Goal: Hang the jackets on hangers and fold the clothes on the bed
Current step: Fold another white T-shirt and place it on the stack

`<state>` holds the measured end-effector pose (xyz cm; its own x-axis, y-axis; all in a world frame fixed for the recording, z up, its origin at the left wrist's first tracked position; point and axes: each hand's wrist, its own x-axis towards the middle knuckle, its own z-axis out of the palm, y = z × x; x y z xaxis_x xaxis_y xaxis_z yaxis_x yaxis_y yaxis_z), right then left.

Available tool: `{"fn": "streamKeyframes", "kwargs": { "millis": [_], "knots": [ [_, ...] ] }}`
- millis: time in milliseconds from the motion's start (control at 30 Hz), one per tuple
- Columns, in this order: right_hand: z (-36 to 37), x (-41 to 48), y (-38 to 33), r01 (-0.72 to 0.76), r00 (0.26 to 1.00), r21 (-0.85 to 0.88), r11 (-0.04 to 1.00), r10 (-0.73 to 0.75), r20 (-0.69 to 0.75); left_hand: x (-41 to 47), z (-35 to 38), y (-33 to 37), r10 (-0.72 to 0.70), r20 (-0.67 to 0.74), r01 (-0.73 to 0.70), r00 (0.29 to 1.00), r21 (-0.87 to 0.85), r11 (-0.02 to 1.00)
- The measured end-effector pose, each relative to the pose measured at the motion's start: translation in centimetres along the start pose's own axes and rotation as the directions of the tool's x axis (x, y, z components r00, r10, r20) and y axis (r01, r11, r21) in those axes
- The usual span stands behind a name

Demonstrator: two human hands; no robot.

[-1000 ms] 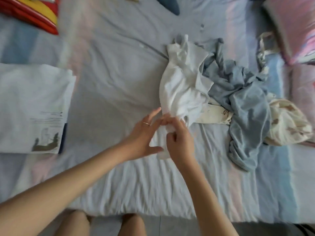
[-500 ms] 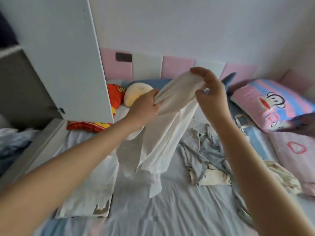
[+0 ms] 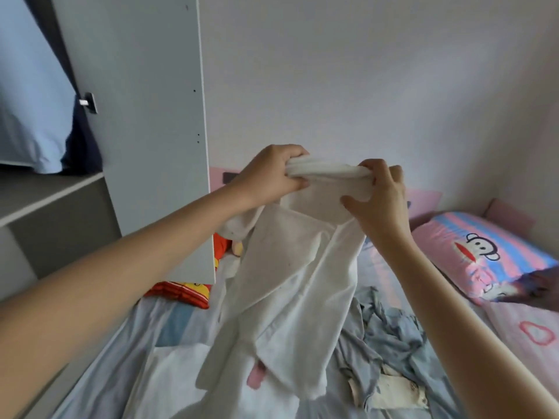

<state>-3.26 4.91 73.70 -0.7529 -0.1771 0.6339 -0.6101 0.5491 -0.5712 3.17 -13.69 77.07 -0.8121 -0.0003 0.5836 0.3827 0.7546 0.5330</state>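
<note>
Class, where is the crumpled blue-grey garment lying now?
Head view, lower right: the blue-grey garment lies on the bed, right of the hanging white garment, nearer than the monkey pillow.

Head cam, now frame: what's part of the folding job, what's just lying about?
Job:
- white garment, gripped at the top by left hand and right hand
- crumpled blue-grey clothes
- cream printed garment
- folded white shirt

Lying about:
- monkey pillow
- red-and-yellow plush
- wardrobe door

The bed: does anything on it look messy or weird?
Yes. Blue-grey clothes lie crumpled in a heap on the bed, with a cream garment poking out underneath, none folded. The left hand and right hand grip the white garment, which looks undamaged.
</note>
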Motion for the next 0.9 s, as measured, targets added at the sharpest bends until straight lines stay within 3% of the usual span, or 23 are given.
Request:
{"fn": "streamKeyframes", "kwargs": {
  "millis": [133,233,267,333,400,467,533,600,667,733,800,900],
  "knots": [
    [0.3,-0.3,-0.1,-0.105,0.994,-0.043,0.994,0.106,0.016,1.2,-1.5,1.8,0.037,-0.088,-0.048,0.995,-0.129,0.99],
    [1.2,-0.3,2.5,-0.178,0.939,-0.195,0.965,0.225,0.26,1.7,-2.2,3.0,0.078,-0.141,-0.101,0.987,-0.161,0.982],
    [1.4,-0.7,3.7,-0.254,0.873,-0.215,0.943,0.319,0.37,1.9,-2.4,3.4,0.09,-0.145,-0.114,0.985,-0.166,0.98],
    [1.5,-2.6,5.7,-0.386,0.667,-0.251,0.888,0.457,0.588,2.0,-2.8,3.9,0.104,-0.166,-0.132,0.981,-0.165,0.977],
    [1.7,-5.0,6.6,-0.306,0.556,-0.314,0.899,0.437,0.707,2.2,-3.0,4.3,0.118,-0.195,-0.148,0.974,-0.149,0.978],
    [2.4,-6.1,7.3,-0.277,0.602,-0.269,0.922,0.385,0.7,2.5,-3.1,4.1,0.104,-0.221,-0.136,0.97,-0.132,0.982],
    [2.5,-5.3,7.6,-0.437,0.674,-0.151,0.887,0.434,0.598,2.8,-3.0,3.1,0.031,-0.272,-0.068,0.962,-0.127,0.99],
    [1.8,-3.8,7.0,-0.6,0.694,0.035,0.799,0.498,0.521,3.3,-2.8,1.4,-0.099,-0.321,0.075,0.942,-0.088,0.993],
    [0.8,-2.1,5.9,-0.699,0.706,0.359,0.619,0.513,0.489,3.3,-2.6,-0.2,-0.287,-0.206,0.289,0.936,-0.019,0.957],
    [-0.7,-0.3,3.3,-0.69,0.716,0.644,0.33,0.443,0.54,2.3,-2.1,-0.6,-0.443,0.105,0.444,0.891,0.013,0.896],
    [-1.6,1.1,0.6,-0.65,0.744,0.738,0.181,0.347,0.571,0.5,-1.0,0.4,-0.414,0.339,0.456,0.845,-0.05,0.889],
    [-0.8,1.6,-2.9,-0.65,0.742,0.749,0.127,0.32,0.589,-2.1,1.9,1.9,-0.236,0.498,0.369,0.834,-0.187,0.911]
  ]
}}
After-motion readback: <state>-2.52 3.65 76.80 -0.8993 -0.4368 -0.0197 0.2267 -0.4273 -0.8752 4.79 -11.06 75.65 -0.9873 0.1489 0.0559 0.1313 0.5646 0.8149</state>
